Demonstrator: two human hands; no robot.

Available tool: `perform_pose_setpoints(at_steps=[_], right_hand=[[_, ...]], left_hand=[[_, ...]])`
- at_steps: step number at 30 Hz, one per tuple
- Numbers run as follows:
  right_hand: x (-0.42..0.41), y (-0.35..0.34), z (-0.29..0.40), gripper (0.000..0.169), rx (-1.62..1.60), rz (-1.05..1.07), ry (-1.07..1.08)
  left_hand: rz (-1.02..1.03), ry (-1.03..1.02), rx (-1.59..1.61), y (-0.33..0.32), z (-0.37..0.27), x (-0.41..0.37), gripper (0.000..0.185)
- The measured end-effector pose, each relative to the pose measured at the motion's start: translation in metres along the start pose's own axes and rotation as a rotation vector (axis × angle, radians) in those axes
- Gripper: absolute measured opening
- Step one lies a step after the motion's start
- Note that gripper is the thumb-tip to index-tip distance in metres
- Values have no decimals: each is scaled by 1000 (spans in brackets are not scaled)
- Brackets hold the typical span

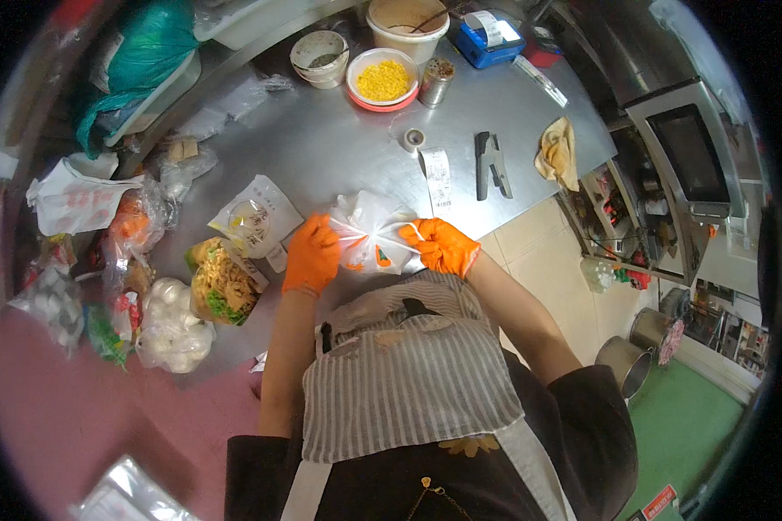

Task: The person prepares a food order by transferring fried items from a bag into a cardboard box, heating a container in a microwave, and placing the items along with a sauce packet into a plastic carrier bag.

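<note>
Both hands wear orange gloves. A white plastic bag [379, 228] with orange print sits at the near edge of the steel counter, its neck drawn together. My left hand [313, 255] grips one twisted end of it, and my right hand [444, 247] pulls the other end out to the right. What the bag holds is hidden. Just left of my left hand are a white printed paper bag [257, 215] and an open package of shredded food with green leaves [225, 283]. Beyond my right hand a printed receipt strip [437, 179] lies on the counter.
A stapler [491, 166], a tape roll [414, 139] and a yellowish cloth [558, 153] lie on the steel counter [339, 150]. Farther back stand a bowl of corn kernels [383, 81], a shaker [436, 83] and a blue label printer [489, 42]. Bagged white balls [174, 325] are at left.
</note>
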State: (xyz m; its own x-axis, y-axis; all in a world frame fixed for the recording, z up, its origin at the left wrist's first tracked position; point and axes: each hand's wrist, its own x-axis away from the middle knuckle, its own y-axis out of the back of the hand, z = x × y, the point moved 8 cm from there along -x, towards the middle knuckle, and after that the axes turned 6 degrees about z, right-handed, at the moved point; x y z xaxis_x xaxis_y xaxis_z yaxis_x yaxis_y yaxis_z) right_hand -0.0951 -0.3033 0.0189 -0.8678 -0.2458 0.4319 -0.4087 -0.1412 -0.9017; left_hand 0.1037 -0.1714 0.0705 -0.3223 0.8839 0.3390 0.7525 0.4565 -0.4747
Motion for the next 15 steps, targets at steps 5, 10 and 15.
perform_pose_setpoints(at_steps=[5, 10, 15], right_hand=[[-1, -106, -19, 48, 216, 47, 98], [-18, -65, -11, 41, 483, -72, 162], [24, -24, 28, 24, 1154, -459, 58]], left_hand=[[170, 194, -219, -74, -25, 25, 19], [165, 297, -439, -102, -21, 30, 23], [-193, 238, -175, 31, 17, 21, 18]])
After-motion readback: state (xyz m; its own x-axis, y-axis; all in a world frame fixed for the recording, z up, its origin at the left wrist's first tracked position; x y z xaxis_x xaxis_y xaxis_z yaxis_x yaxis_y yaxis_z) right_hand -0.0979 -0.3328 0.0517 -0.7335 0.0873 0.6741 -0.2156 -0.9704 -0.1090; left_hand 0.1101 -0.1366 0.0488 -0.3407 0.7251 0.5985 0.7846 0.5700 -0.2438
